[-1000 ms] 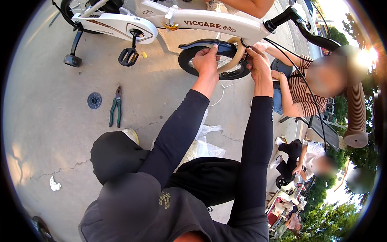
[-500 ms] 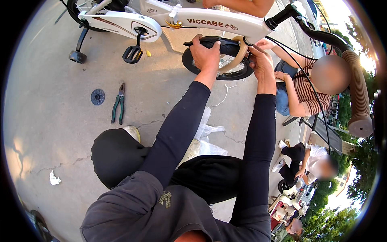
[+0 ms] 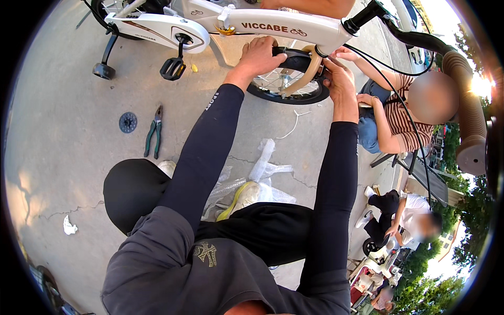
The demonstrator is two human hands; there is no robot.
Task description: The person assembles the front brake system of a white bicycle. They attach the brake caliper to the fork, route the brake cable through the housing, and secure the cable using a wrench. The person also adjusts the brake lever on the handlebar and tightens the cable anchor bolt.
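— Hands? 
— I log the left hand [image 3: 260, 52] closed over the front wheel [image 3: 286, 79] tyre; the right hand [image 3: 340, 79] pinches the tan fork [image 3: 307, 71] beside it.

— Bike? 
— The white bicycle frame [image 3: 262, 23] runs left to right, handlebar [image 3: 399, 31] rightward, wheel under its top-centre.

— Ground? 
— Outdoor concrete [image 3: 63, 147]; green-handled pliers [image 3: 153, 132], a black disc [image 3: 127, 122] and plastic wrap [image 3: 262, 168] lie below.

The bike frame [image 3: 262, 26] is shiny white painted metal. The tyre [image 3: 294, 63] under the left hand [image 3: 260, 55] is dull black rubber, and the spokes [image 3: 273, 81] are bright metal. The mudguard [image 3: 310, 71] by the right hand [image 3: 340, 84] looks like smooth tan plastic. The sleeves [image 3: 210, 142] are smooth black cloth. The ground [image 3: 63, 131] is rough grey concrete. The wrap [image 3: 262, 168] is clear, crinkly plastic. The pliers [image 3: 153, 132] have green grips.
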